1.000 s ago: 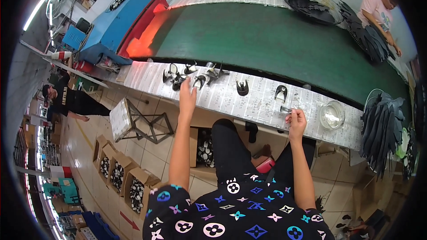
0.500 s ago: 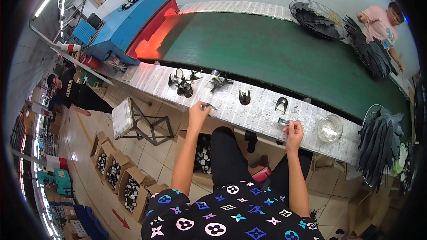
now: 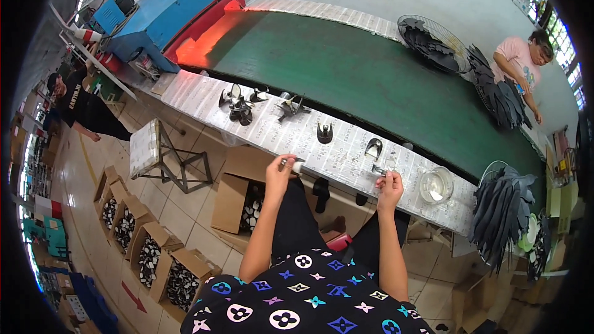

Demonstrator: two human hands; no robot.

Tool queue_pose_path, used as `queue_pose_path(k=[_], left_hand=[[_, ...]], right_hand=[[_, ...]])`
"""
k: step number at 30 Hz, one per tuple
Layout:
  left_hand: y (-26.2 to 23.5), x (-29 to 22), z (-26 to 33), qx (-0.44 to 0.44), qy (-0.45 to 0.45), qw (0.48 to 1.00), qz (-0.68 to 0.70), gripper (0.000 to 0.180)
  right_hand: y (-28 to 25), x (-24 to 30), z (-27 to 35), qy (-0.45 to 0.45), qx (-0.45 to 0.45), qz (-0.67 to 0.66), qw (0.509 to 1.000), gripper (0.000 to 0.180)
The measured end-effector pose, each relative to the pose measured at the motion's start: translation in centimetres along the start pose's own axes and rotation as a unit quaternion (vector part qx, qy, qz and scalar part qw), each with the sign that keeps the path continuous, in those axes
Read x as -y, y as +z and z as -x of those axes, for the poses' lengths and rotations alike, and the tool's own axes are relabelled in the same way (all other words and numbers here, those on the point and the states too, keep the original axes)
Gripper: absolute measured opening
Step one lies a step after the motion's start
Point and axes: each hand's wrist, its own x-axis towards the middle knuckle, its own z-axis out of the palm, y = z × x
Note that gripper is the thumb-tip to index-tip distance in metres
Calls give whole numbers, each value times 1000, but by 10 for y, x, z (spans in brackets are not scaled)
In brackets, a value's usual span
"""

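Note:
My left hand (image 3: 279, 172), over the near edge of the paper-covered ledge, pinches a small curved black piece with a white part (image 3: 297, 166). My right hand (image 3: 390, 190) has its fingers closed on a small dark, shiny piece (image 3: 378, 170) above the ledge; its exact kind is too small to make out. Beyond my hands stand two U-shaped black pieces, one (image 3: 324, 133) in the middle and one (image 3: 374, 147) nearer my right hand. A clear glass bowl (image 3: 436, 175) sits to the right of that hand. More curved black pieces (image 3: 240, 111) are clustered at the left.
A green conveyor belt (image 3: 322, 55) runs behind the ledge from a blue machine (image 3: 167, 15). Black strips hang over a wire basket (image 3: 504, 210) at right. Cartons (image 3: 151, 241) of small pieces stand on the floor, near a stool (image 3: 145, 148). Two people are nearby.
The whole view has shifted, so the ledge sits farther left. The piece in my left hand has turned, showing its white part. At the far right, a person's arm has come down toward the black strips.

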Motion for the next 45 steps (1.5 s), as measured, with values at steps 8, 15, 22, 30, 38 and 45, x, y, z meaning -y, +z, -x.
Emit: queue_pose_path(k=[8,15,22,30,38,45], left_hand=[[41,42,90,183,-241,937,173,53],[49,2,110,246,-197,917,244,55],[50,-23,107,201,-207,927,242,33],[57,-43,119,234,-199,927,214,27],[56,-44,121,254,-194,929,187,27],[58,-47,120,261,-201,924,193,25]], right_hand=[[2,44,42,114,18,23,993,17],[16,116,88,80,65,114,988,15],[41,158,113,-30,136,230,963,9],[57,169,122,-162,185,377,893,10],[58,171,121,-144,200,387,888,9],[48,174,114,-47,210,308,927,8]])
